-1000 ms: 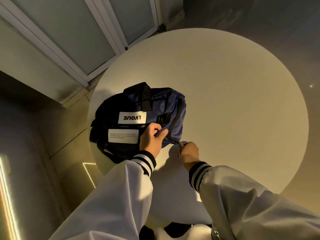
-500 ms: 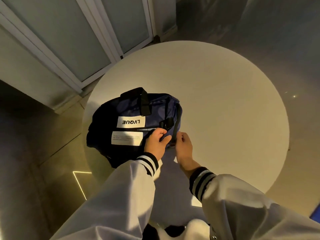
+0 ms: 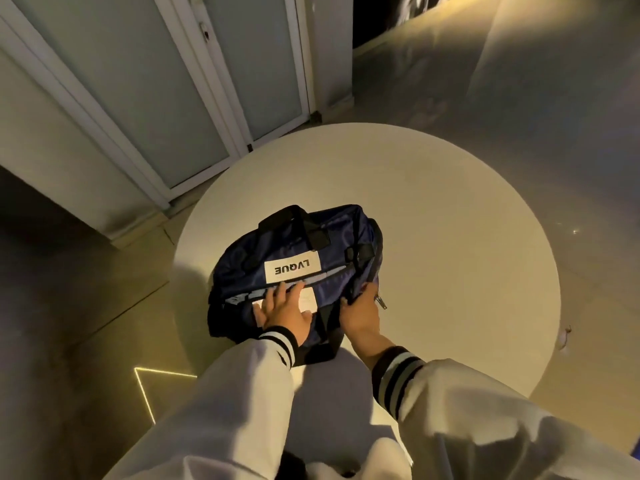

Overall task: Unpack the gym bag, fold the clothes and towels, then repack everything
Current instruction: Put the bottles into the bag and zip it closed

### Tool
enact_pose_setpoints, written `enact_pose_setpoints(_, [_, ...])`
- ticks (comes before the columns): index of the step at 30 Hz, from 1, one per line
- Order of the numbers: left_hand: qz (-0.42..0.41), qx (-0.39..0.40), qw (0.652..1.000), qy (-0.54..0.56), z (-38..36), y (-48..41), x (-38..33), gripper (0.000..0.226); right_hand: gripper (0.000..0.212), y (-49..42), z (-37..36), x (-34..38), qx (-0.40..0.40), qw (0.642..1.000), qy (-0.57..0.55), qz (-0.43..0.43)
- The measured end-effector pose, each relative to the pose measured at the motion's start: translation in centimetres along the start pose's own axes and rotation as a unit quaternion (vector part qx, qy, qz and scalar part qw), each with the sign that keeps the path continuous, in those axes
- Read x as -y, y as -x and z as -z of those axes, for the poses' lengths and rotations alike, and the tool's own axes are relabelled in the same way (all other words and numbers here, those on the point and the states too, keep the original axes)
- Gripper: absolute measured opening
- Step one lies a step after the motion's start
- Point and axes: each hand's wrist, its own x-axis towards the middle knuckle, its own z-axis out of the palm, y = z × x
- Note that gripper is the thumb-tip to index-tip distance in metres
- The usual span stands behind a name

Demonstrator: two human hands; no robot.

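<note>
- Round and pale, the tabletop [image 3: 450, 237] carries the navy gym bag [image 3: 291, 251] near its left near edge.
- Unpacking looks barely begun: the zip seam shows a pale slit and nothing is out.
- Left hand [image 3: 284, 311] lies flat on the bag, fingers [image 3: 277, 296] straight and spread just below the slit.
- Right hand [image 3: 360, 311] grips the bag's right end, beside the zip pull [image 3: 381, 301].
- Next, I judge, the opening needs spreading wide.
- Frosted doors [image 3: 173, 98] stand beyond.

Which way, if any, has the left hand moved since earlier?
Yes: left hand slid leftwards, from beside the navy gym bag's white small-print label onto it.
</note>
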Motion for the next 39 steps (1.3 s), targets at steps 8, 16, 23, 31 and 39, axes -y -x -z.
enact_pose_setpoints(8, [-0.069, -0.042, 0.988, 0.129, -0.5, -0.4, -2.7, 0.043, 0.017, -0.1, 3.2, -1.3, -0.080, 0.997, -0.021, -0.005])
enact_pose_setpoints(16, [-0.190, 0.003, 0.964, 0.187, -2.7, -0.2, -9.6, 0.040, 0.019, -1.0, 9.3, -2.7, -0.194, 0.980, -0.033, -0.020])
enact_pose_setpoints(23, [-0.268, 0.030, 0.945, 0.186, -2.9, 0.2, -10.5, 0.050, 0.011, -0.5, 8.5, -2.0, -0.193, 0.967, 0.005, 0.167])
enact_pose_setpoints(31, [-0.032, 0.051, 0.997, 0.037, -3.3, -2.5, -4.0, 0.047, 0.021, -1.0, 6.1, -0.6, 0.057, 0.991, 0.040, 0.118])
enact_pose_setpoints(39, [-0.056, 0.067, 0.987, 0.133, -3.9, -1.3, -3.1, 0.033, 0.032, -0.6, 1.7, 0.9, 0.111, 0.982, 0.103, 0.112])
